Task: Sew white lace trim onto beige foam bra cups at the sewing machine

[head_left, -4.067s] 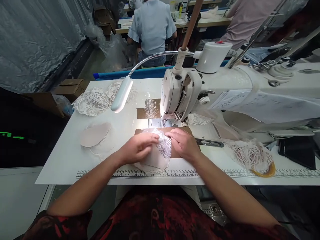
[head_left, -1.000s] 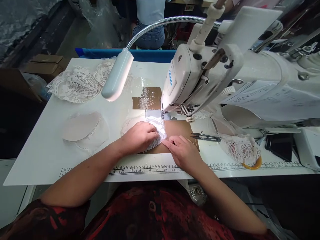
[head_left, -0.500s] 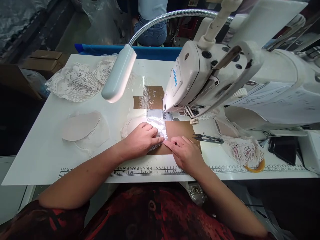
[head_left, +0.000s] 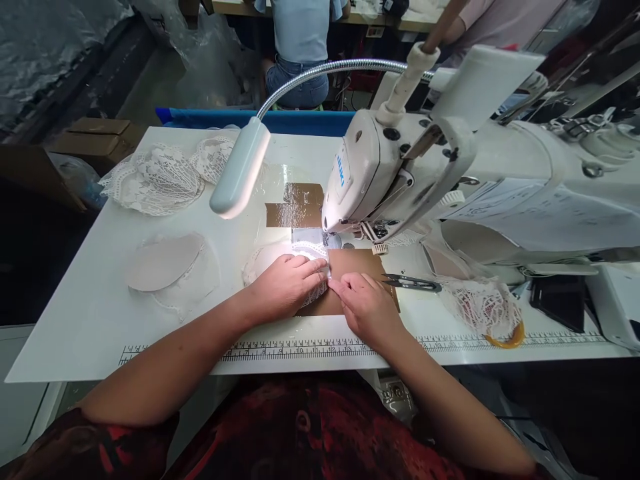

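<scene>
My left hand (head_left: 284, 287) lies palm down on a white lace piece (head_left: 314, 253) just in front of the needle of a white sewing machine (head_left: 395, 173), fingers flat and close together. My right hand (head_left: 367, 307) rests beside it on a brown patch (head_left: 357, 263) of the table, fingertips pressing the lace's right edge. The lace runs from under the presser foot back beneath my left hand, lit by a gooseneck lamp (head_left: 240, 167).
A pile of lace pieces (head_left: 155, 177) sits at the back left, a beige cup-shaped piece (head_left: 163, 261) nearer. Thread snips (head_left: 413, 283) lie right of my hands, more lace (head_left: 483, 307) beyond. A ruler strip (head_left: 310, 348) runs along the table's front edge. Other people sit behind.
Four seconds ago both hands held the lace folded near the front edge. Since then it has gone forward under the needle, and both hands now press it flat there.
</scene>
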The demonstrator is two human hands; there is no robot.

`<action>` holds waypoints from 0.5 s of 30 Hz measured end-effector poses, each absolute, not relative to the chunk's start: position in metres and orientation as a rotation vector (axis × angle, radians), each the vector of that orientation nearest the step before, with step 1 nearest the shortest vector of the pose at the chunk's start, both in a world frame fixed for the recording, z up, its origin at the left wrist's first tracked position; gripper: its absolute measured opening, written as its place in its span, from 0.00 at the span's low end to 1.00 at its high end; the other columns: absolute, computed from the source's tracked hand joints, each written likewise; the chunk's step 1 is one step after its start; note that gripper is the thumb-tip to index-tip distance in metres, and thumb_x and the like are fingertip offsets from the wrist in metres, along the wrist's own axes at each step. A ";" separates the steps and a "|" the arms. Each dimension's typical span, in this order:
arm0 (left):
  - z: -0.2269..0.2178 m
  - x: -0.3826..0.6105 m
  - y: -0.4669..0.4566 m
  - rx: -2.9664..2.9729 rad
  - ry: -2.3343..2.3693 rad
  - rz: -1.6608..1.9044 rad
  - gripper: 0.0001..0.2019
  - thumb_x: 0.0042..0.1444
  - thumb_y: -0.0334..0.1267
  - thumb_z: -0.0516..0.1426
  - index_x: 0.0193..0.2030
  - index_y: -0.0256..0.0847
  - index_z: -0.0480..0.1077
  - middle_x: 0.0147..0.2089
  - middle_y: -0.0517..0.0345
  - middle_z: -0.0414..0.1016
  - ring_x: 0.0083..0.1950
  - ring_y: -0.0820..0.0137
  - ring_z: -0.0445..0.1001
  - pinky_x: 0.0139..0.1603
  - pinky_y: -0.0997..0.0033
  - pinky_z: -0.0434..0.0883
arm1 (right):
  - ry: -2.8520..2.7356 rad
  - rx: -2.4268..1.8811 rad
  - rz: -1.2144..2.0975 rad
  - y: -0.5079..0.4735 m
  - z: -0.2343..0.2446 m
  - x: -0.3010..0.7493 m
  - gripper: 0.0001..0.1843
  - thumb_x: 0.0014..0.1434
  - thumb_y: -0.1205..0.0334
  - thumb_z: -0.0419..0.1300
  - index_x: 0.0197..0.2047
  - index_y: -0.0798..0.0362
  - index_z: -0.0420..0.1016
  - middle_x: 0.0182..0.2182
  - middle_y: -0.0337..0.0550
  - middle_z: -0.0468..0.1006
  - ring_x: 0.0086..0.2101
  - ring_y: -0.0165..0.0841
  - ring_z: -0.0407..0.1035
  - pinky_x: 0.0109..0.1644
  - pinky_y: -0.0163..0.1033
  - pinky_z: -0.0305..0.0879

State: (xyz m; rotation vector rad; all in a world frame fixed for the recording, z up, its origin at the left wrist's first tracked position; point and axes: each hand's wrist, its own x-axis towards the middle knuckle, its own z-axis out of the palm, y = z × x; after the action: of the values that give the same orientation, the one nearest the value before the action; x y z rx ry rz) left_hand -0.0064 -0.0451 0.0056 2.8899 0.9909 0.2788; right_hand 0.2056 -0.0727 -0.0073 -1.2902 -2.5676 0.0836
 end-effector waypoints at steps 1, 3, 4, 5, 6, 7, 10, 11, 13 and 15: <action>0.006 -0.005 -0.045 2.901 1.017 0.266 0.18 0.60 0.31 0.49 0.56 0.36 0.66 0.62 0.48 0.63 0.45 0.62 0.67 0.43 0.62 0.65 | -2.566 -1.292 0.074 -0.073 -0.008 0.206 0.19 0.57 0.74 0.50 0.48 0.54 0.73 0.33 0.44 0.71 0.32 0.34 0.57 0.36 0.38 0.52; 0.005 -0.003 -0.043 2.922 1.051 0.248 0.21 0.60 0.33 0.48 0.60 0.34 0.63 0.62 0.46 0.63 0.43 0.62 0.68 0.41 0.62 0.65 | -2.564 -1.302 0.065 -0.073 -0.008 0.205 0.18 0.57 0.74 0.50 0.48 0.53 0.73 0.33 0.44 0.71 0.32 0.34 0.57 0.36 0.38 0.52; 0.004 -0.002 -0.042 2.932 1.063 0.242 0.21 0.61 0.33 0.48 0.60 0.33 0.62 0.62 0.44 0.64 0.42 0.62 0.68 0.40 0.62 0.65 | -2.564 -1.307 0.064 -0.073 -0.008 0.205 0.18 0.57 0.73 0.50 0.47 0.53 0.73 0.33 0.43 0.71 0.32 0.34 0.57 0.36 0.38 0.52; 0.003 -0.001 -0.042 2.943 1.070 0.236 0.22 0.61 0.34 0.48 0.61 0.31 0.62 0.62 0.43 0.64 0.42 0.62 0.68 0.40 0.62 0.65 | -2.564 -1.313 0.066 -0.073 -0.007 0.205 0.17 0.57 0.73 0.50 0.47 0.53 0.73 0.33 0.43 0.71 0.32 0.34 0.57 0.36 0.38 0.51; 0.002 0.000 -0.041 2.955 1.076 0.231 0.22 0.61 0.34 0.47 0.61 0.30 0.61 0.62 0.42 0.63 0.41 0.62 0.68 0.40 0.62 0.65 | -2.565 -1.318 0.070 -0.074 -0.007 0.205 0.17 0.58 0.73 0.50 0.46 0.52 0.74 0.32 0.43 0.71 0.32 0.34 0.57 0.35 0.38 0.51; 0.000 0.000 -0.040 2.968 1.081 0.226 0.23 0.61 0.33 0.47 0.62 0.30 0.61 0.63 0.42 0.63 0.41 0.62 0.68 0.39 0.62 0.65 | -2.565 -1.324 0.074 -0.073 -0.006 0.204 0.16 0.58 0.73 0.50 0.46 0.52 0.74 0.32 0.43 0.71 0.32 0.34 0.57 0.35 0.38 0.51; -0.003 0.002 -0.039 3.012 1.089 0.202 0.24 0.60 0.32 0.47 0.62 0.28 0.61 0.64 0.42 0.61 0.40 0.62 0.69 0.38 0.61 0.65 | -2.569 -1.334 0.086 -0.073 -0.005 0.204 0.16 0.58 0.72 0.50 0.46 0.52 0.74 0.32 0.43 0.71 0.32 0.34 0.57 0.36 0.38 0.51; -0.003 0.002 -0.039 3.022 1.089 0.193 0.24 0.59 0.32 0.47 0.62 0.28 0.62 0.64 0.41 0.61 0.40 0.62 0.69 0.37 0.61 0.66 | -2.570 -1.333 0.087 -0.073 -0.005 0.204 0.16 0.58 0.72 0.50 0.46 0.52 0.74 0.32 0.43 0.71 0.32 0.34 0.57 0.36 0.38 0.51; -0.004 0.003 -0.039 3.029 1.084 0.180 0.23 0.58 0.31 0.47 0.60 0.26 0.63 0.63 0.38 0.63 0.41 0.61 0.70 0.38 0.61 0.66 | -2.568 -1.329 0.084 -0.073 -0.005 0.204 0.17 0.59 0.71 0.50 0.47 0.52 0.74 0.32 0.43 0.71 0.32 0.34 0.57 0.36 0.38 0.51; -0.003 0.004 -0.039 3.029 1.080 0.184 0.23 0.57 0.29 0.47 0.59 0.23 0.65 0.61 0.35 0.64 0.43 0.60 0.71 0.40 0.61 0.67 | -2.559 -1.323 0.076 -0.073 -0.006 0.204 0.17 0.60 0.71 0.49 0.47 0.52 0.74 0.32 0.44 0.72 0.32 0.34 0.57 0.36 0.38 0.51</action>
State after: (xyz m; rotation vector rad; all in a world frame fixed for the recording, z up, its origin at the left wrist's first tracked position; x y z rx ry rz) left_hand 0.0039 -0.0386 -0.0032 3.0292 1.0802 0.1845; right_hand 0.2040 -0.0734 -0.0062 -1.3233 -2.5594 0.0765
